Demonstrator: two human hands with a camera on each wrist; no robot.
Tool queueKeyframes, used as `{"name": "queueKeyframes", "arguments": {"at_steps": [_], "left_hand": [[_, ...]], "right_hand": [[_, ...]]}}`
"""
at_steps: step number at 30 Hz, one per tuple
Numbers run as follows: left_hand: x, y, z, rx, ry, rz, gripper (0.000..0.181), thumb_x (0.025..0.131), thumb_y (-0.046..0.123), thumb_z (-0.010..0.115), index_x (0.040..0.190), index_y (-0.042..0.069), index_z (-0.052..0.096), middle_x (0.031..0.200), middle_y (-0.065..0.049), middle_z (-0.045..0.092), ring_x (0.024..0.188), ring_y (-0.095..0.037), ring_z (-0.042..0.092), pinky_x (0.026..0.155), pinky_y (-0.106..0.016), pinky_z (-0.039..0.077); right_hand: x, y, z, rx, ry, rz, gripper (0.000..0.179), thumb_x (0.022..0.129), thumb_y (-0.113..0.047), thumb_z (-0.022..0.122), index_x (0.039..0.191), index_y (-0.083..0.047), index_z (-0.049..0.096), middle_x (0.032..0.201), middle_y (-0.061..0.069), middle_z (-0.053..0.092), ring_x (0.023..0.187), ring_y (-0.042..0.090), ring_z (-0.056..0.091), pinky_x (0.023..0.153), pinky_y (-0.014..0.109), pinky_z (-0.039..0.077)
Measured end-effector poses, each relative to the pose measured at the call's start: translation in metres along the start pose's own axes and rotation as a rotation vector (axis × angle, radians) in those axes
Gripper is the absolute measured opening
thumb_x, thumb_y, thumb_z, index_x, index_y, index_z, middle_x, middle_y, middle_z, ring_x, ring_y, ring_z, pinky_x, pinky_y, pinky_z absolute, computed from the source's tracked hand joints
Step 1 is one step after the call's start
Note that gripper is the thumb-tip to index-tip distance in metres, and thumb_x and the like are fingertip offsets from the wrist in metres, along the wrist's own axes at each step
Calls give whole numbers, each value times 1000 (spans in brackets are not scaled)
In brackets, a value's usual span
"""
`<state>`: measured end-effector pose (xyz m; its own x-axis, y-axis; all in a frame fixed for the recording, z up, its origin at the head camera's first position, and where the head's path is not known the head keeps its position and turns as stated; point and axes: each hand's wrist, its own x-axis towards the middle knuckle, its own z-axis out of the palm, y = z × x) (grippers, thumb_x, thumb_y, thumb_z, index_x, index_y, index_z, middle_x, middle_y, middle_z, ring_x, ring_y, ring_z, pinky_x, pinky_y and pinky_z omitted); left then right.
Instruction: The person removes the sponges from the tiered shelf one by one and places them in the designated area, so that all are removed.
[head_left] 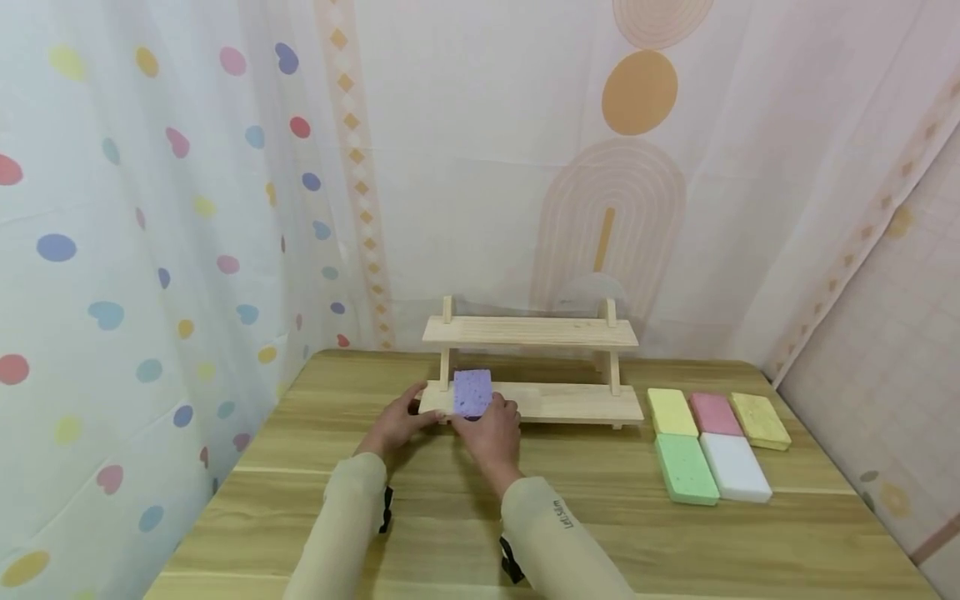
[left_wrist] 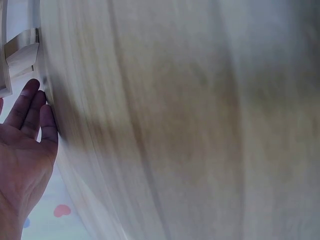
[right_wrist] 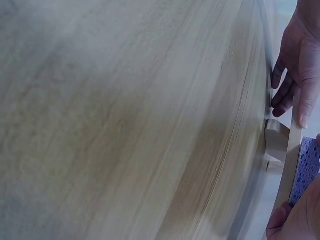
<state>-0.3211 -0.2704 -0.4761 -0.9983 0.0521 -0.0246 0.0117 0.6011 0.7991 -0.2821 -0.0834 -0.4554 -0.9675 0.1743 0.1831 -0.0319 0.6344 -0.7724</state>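
A purple sponge (head_left: 472, 392) sits on the left part of the lower tier of a two-tier wooden rack (head_left: 566, 402). My right hand (head_left: 491, 433) holds the sponge along its near edge, the thumb toward its left corner. In the right wrist view the pitted side of the sponge (right_wrist: 306, 170) shows just above the shelf board. At the left end of that board is my left hand (head_left: 401, 421), its thumb on the front edge. The left wrist view shows the fingers of this hand (left_wrist: 22, 160) fairly straight, beside the rack's end.
Right of the rack, several sponges lie side by side on the wooden table (head_left: 315, 467): pale yellow (head_left: 672, 412), pink (head_left: 716, 414), darker yellow (head_left: 761, 420), green (head_left: 687, 469) and white (head_left: 736, 467). The rack's upper tier (head_left: 532, 331) rises behind. Patterned curtains (head_left: 480, 167) hang around the table.
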Motion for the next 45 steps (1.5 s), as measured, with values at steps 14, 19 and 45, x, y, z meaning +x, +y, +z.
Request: {"name": "queueKeyframes", "arguments": {"at_steps": [14, 19, 45], "left_hand": [[1, 0, -3, 12, -18, -32, 84, 92, 45, 70, 157, 12, 27, 131, -24, 56, 117, -35, 54, 100, -53, 41], [1, -2, -3, 11, -27, -40, 86, 91, 48, 69, 157, 13, 26, 136, -26, 52, 122, -37, 52, 100, -54, 41], [4, -1, -3, 30, -53, -33, 86, 93, 51, 66, 158, 14, 23, 140, -28, 48, 125, -40, 48, 100, -54, 42]], "right_hand": [[8, 19, -18, 76, -25, -13, 71, 74, -38, 83, 127, 3, 57, 108, 16, 56, 91, 27, 54, 79, 45, 49], [13, 30, -28, 79, -33, -27, 72, 73, -40, 83, 126, 2, 59, 107, 14, 56, 89, 25, 54, 76, 43, 49], [23, 93, -117, 88, -158, -69, 72, 82, -38, 77, 137, 0, 53, 122, 15, 56, 105, 27, 56, 90, 46, 48]]}}
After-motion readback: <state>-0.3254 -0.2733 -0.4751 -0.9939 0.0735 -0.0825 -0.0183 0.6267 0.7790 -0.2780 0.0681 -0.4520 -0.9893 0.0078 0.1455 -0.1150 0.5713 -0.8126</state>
